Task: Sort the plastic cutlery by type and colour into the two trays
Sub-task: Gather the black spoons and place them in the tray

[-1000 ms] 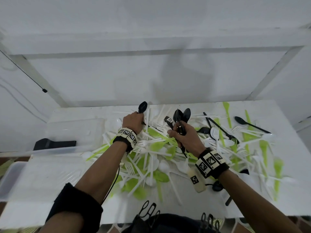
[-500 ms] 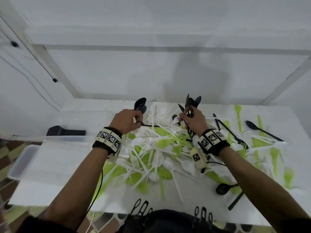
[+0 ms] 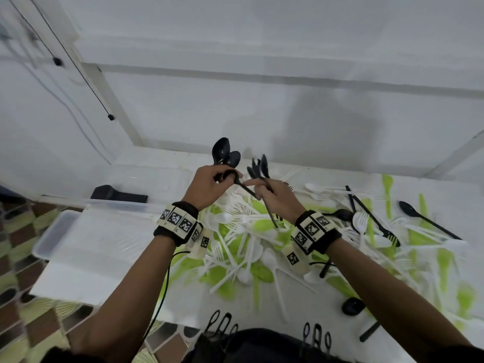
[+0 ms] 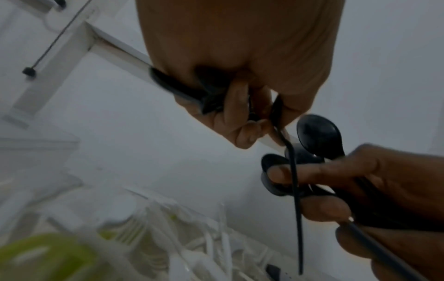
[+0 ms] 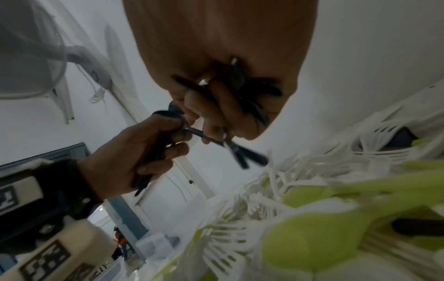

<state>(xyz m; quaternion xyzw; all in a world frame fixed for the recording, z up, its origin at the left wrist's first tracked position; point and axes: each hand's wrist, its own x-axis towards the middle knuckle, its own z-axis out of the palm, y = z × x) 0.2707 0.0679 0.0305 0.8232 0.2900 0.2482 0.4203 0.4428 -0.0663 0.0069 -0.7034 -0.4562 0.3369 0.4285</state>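
Observation:
My left hand [image 3: 227,177] is raised above the pile and grips two black spoons [image 3: 224,154], bowls up. My right hand [image 3: 259,190] is close beside it and grips a bunch of black cutlery [image 3: 258,166], tips pointing up. A thin black handle [image 3: 245,188] runs from my left fingers to the right hand. In the left wrist view my left fingers [image 4: 236,106] curl round black handles, with the right hand's spoon bowls [image 4: 316,133] just beyond. The right wrist view shows the right fingers [image 5: 204,102] wrapped round black handles. Mixed white and green cutlery [image 3: 248,239] covers the table below.
Two clear trays lie at the left, a near tray [image 3: 62,231] and a far tray [image 3: 154,176], with a black object [image 3: 117,195] between them. Loose black spoons [image 3: 419,216] and forks [image 3: 377,221] lie at the right. The table's front edge [image 3: 178,317] is near my body.
Both hands have lifted off the pile and come together. The left hand now shows two black spoons instead of one. The head view has swung left and down.

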